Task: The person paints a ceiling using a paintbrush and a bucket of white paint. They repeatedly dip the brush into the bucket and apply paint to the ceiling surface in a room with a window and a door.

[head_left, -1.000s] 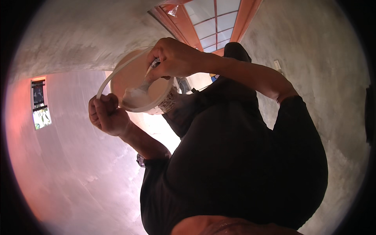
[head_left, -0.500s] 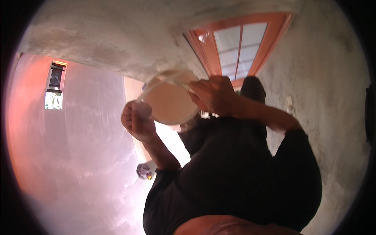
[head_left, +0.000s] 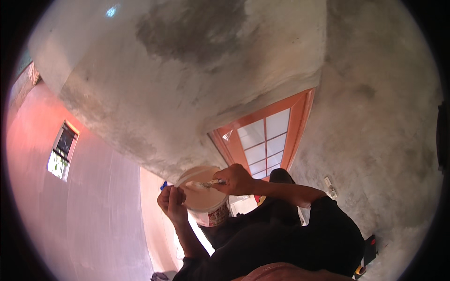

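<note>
A round paint bucket (head_left: 212, 216) with printed sides hangs in front of me, its wide mouth showing pale paint (head_left: 200, 197). My left hand (head_left: 172, 202) is closed on the bucket's white handle (head_left: 188, 175) at its left side. In my right hand (head_left: 236, 180) is a paintbrush (head_left: 212, 183), gripped by its handle. The brush points left over the bucket's mouth, its pale bristles at the paint; whether they dip into it I cannot tell.
Bare grey plaster wall (head_left: 276, 51) rises ahead, with an orange-framed window (head_left: 265, 138) in it. A paler wall (head_left: 93, 196) at left has a narrow opening (head_left: 63, 150). A switch or socket plate (head_left: 330, 187) sits on the right wall. A dark object (head_left: 370, 250) shows at lower right.
My view has tilted upward, so hands and bucket sit lower in the picture and more wall shows. The brush is now clearly visible over the bucket's mouth.
</note>
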